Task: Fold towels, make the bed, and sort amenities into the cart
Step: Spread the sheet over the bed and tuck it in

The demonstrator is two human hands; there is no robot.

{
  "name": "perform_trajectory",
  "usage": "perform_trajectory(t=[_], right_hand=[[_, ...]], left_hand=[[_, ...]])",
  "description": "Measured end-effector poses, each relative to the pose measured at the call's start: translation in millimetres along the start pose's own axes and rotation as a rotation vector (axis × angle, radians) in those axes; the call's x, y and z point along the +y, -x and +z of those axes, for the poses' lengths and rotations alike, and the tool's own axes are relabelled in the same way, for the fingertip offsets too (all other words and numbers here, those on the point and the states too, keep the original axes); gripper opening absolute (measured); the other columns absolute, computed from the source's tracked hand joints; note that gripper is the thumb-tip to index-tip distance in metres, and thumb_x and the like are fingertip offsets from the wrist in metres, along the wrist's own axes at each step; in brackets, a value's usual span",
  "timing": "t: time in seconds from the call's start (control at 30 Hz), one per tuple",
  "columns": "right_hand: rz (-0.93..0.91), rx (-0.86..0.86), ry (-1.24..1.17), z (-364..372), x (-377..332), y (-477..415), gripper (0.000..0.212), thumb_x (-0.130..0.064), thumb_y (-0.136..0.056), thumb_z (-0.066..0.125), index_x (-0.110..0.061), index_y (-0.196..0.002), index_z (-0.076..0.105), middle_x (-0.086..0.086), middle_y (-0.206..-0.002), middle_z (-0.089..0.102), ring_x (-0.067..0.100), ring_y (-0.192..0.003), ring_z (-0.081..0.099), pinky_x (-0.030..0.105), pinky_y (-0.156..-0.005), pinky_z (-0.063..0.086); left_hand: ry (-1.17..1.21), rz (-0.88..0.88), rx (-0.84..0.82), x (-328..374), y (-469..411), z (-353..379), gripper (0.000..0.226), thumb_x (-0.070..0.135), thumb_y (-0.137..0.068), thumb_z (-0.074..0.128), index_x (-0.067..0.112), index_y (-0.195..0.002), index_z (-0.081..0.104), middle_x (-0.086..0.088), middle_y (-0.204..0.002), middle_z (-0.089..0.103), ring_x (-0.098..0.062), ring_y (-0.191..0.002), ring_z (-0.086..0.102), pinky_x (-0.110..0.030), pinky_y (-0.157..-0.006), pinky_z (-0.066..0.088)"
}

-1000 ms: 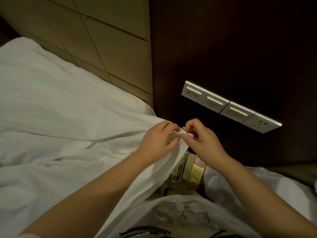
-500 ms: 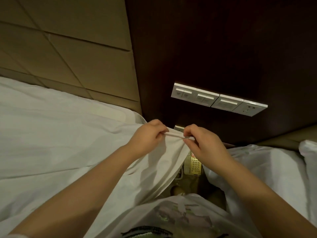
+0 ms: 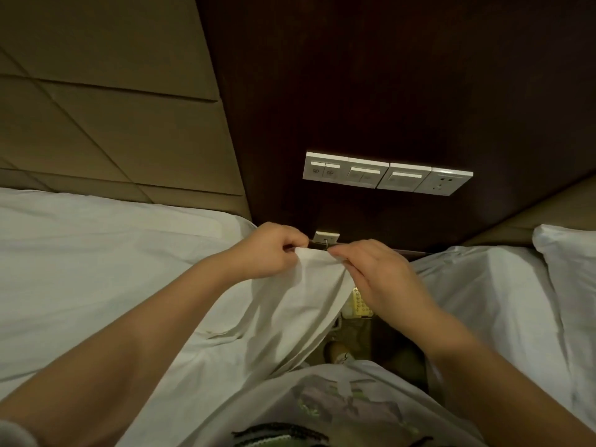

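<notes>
Head view: left hand [image 3: 274, 250] and right hand [image 3: 377, 275] each pinch the edge of the white sheet [image 3: 290, 311], far in the scene beside the dark wall panel [image 3: 354, 91]. Over the last second the hands have separated from almost touching to slightly apart, drawing a short span of hem taut. The sheet trails from the left bed [image 3: 80, 253] and partly covers the telephone [image 3: 359, 304]. Judgement: edge located; bed-making is at an early stage.

A narrow gap between the left bed [image 3: 96, 269] and the right bed [image 3: 483, 301] was crowded by a telephone [image 3: 359, 304]; the dark wall panel [image 3: 354, 91] closed it off beyond.
</notes>
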State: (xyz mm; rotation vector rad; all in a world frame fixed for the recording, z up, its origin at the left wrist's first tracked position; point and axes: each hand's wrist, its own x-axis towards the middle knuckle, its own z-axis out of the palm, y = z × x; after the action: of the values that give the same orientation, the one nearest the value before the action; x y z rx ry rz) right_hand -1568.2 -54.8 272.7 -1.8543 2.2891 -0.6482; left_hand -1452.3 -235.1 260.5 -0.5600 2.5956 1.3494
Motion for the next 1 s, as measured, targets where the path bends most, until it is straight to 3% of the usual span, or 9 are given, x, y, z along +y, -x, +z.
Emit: perform_trajectory(t=[0.1, 0.2, 0.33, 0.43, 0.57, 0.67, 0.8, 1.0], right_hand=[[-0.040, 0.012, -0.009, 0, -4, 2, 0.043, 0.007, -0.071, 0.073, -0.008, -0.111, 0.067, 0.007, -0.098, 0.070, 0.026, -0.091, 0.067, 0.033, -0.079, 0.051], [-0.052, 0.034, -0.002, 3, -12, 2, 0.044, 0.009, -0.068, 0.076, -0.008, -0.108, 0.069, 0.007, -0.096, 0.070, 0.026, -0.089, 0.067, 0.036, -0.077, 0.054], [-0.090, 0.068, -0.017, 4, -15, -3, 0.040, 0.011, -0.070, 0.075, -0.007, -0.106, 0.070, 0.007, -0.095, 0.070, 0.026, -0.087, 0.066, 0.038, -0.075, 0.056], [-0.142, 0.075, -0.037, 1, -14, -7, 0.035, 0.009, -0.074, 0.072, -0.005, -0.105, 0.069, 0.008, -0.093, 0.069, 0.026, -0.085, 0.065, 0.037, -0.072, 0.056], [-0.217, 0.063, -0.072, -9, -13, -16, 0.028, -0.003, -0.080, 0.060, -0.008, -0.106, 0.068, 0.005, -0.094, 0.067, 0.023, -0.086, 0.063, 0.033, -0.074, 0.052], [-0.222, 0.038, -0.078, -16, -7, -21, 0.029, 0.002, -0.080, 0.066, -0.009, -0.107, 0.068, 0.004, -0.096, 0.067, 0.024, -0.089, 0.063, 0.034, -0.077, 0.051], [-0.222, 0.005, -0.062, -31, 1, -34, 0.031, 0.003, -0.079, 0.070, -0.011, -0.106, 0.069, 0.004, -0.099, 0.067, 0.025, -0.094, 0.062, 0.038, -0.080, 0.052], [-0.223, 0.004, -0.056, -59, -7, -91, 0.029, -0.008, -0.092, 0.053, -0.015, -0.118, 0.063, 0.001, -0.115, 0.059, 0.020, -0.110, 0.052, 0.034, -0.092, 0.044]], left_hand=[[-0.026, 0.085, 0.005, -1, 15, 1, 0.018, -0.001, -0.085, 0.055, 0.006, -0.081, 0.071, -0.001, -0.084, 0.060, -0.014, -0.080, 0.058, -0.024, -0.073, 0.045], [-0.135, 0.079, -0.064, -3, 26, 4, 0.022, 0.003, -0.086, 0.055, 0.014, -0.091, 0.073, 0.014, -0.080, 0.056, -0.002, -0.079, 0.054, -0.012, -0.072, 0.041], [-0.309, -0.023, 0.040, -9, 34, 4, 0.022, 0.012, -0.089, 0.051, 0.010, -0.093, 0.073, -0.002, -0.089, 0.063, -0.015, -0.083, 0.055, -0.032, -0.077, 0.048], [-0.432, -0.080, 0.110, -13, 42, 4, 0.023, 0.017, -0.089, 0.050, 0.008, -0.091, 0.071, -0.007, -0.088, 0.061, -0.020, -0.084, 0.056, -0.038, -0.077, 0.047], [-0.531, -0.208, 0.113, -15, 49, 14, 0.026, 0.024, -0.091, 0.049, 0.009, -0.100, 0.068, 0.001, -0.080, 0.046, -0.020, -0.082, 0.052, -0.035, -0.074, 0.044], [-0.508, -0.304, 0.155, -17, 56, 12, 0.028, 0.026, -0.095, 0.047, 0.013, -0.109, 0.068, -0.004, -0.092, 0.057, -0.022, -0.089, 0.056, -0.033, -0.078, 0.046], [-0.512, -0.399, 0.297, -11, 71, -12, 0.029, 0.024, -0.095, 0.046, 0.010, -0.103, 0.070, -0.007, -0.099, 0.062, -0.023, -0.091, 0.057, -0.035, -0.082, 0.047], [-0.456, -0.394, 0.501, 16, 97, -43, 0.026, 0.018, -0.097, 0.047, 0.001, -0.099, 0.067, -0.012, -0.098, 0.060, -0.026, -0.091, 0.055, -0.032, -0.077, 0.040]])
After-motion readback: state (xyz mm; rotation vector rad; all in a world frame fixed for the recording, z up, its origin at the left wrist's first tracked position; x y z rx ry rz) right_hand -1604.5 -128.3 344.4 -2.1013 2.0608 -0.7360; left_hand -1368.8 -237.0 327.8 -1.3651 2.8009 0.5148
